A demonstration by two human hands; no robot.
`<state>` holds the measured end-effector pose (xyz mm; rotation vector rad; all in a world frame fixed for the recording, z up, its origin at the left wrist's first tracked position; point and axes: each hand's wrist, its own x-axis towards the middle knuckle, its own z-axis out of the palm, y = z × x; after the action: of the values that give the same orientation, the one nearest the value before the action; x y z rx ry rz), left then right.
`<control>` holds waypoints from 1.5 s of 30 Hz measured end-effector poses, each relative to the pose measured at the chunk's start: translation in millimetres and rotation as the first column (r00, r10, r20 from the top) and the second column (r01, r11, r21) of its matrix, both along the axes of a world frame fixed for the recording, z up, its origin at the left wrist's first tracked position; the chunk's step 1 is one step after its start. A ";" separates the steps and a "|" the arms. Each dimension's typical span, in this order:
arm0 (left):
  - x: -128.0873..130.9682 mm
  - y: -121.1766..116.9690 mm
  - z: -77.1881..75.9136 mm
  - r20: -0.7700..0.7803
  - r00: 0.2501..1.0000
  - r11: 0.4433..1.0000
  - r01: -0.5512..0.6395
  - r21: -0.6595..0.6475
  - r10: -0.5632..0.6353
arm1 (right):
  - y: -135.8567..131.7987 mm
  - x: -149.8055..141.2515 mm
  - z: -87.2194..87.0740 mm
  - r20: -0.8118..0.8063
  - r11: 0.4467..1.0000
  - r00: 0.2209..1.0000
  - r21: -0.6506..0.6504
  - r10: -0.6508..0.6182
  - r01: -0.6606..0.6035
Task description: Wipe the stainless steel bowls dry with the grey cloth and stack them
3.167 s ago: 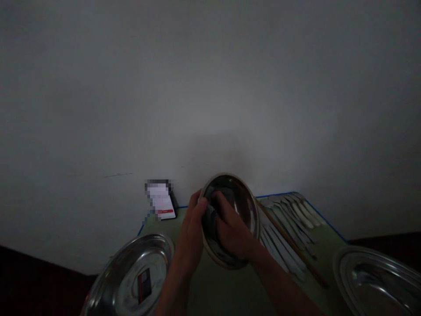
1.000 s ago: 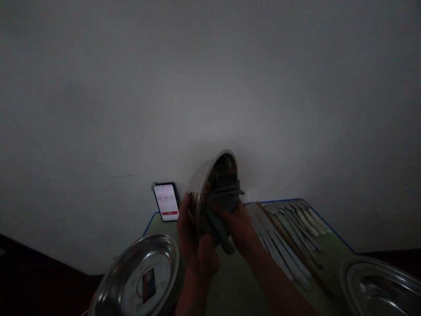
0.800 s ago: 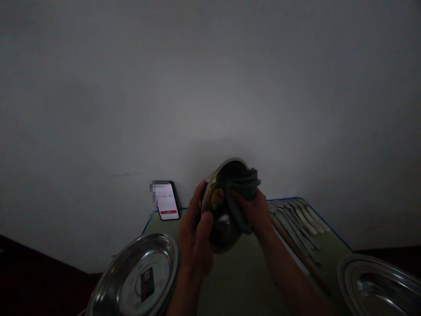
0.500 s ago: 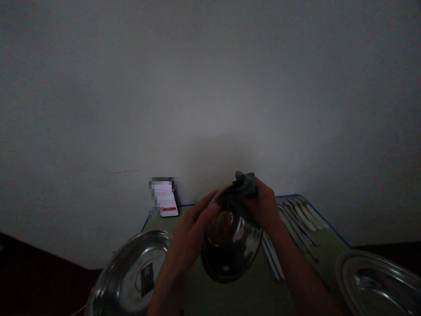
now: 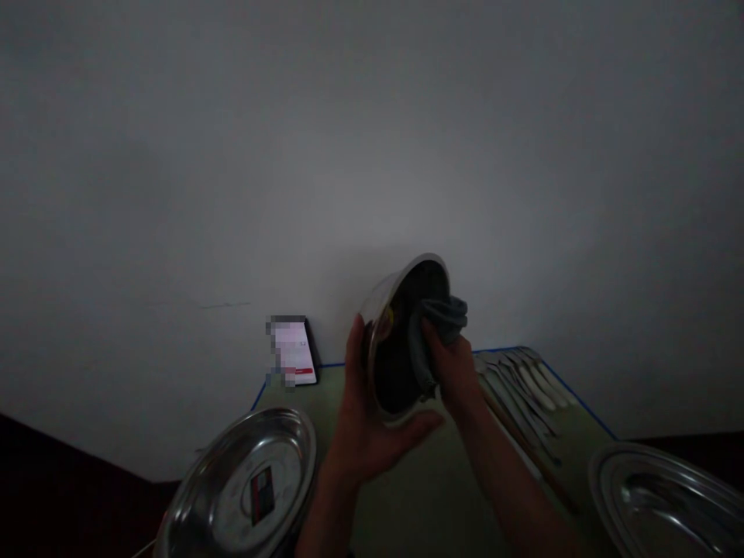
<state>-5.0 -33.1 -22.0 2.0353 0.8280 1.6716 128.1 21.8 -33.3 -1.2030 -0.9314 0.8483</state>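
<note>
In the head view, the bowl [image 5: 396, 364] is above the table [image 5: 430, 496], tipped sideways, its mouth facing right and toward the camera, the rim's long axis leaning from lower left to upper right. The left hand [image 5: 367, 435] cradles it, thumb spread from fingers; the right hand [image 5: 453, 366] clamps a cloth [image 5: 446, 313] at the mouth.

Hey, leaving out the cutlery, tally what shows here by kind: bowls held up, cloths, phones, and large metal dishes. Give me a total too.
Bowl: 1
Cloth: 1
Phone: 1
Large metal dishes, left dish and right dish: 2
Total: 5 showing; I can't tell whether more dishes are stacked underneath.
</note>
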 end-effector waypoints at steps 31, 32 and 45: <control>-30.9 -1.1 28.5 0.367 0.922 0.865 0.280 -0.416 -0.122 | 4.9 19.3 -1.1 0.388 0.997 0.918 0.042 -0.077 0.066; -26.6 -1.3 28.1 0.386 0.915 0.896 0.265 -0.356 -0.117 | 5.2 16.0 -2.5 0.368 0.998 0.928 0.015 -0.066 0.065; -34.0 4.9 20.1 0.417 0.876 0.871 0.386 -0.304 -0.242 | -2.6 -4.6 -7.2 0.305 0.989 0.952 0.124 0.036 -0.077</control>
<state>-39.0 -28.2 -1.9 1.4410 0.5849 1.4965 123.5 19.2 -40.5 -1.2124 -1.2577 0.6432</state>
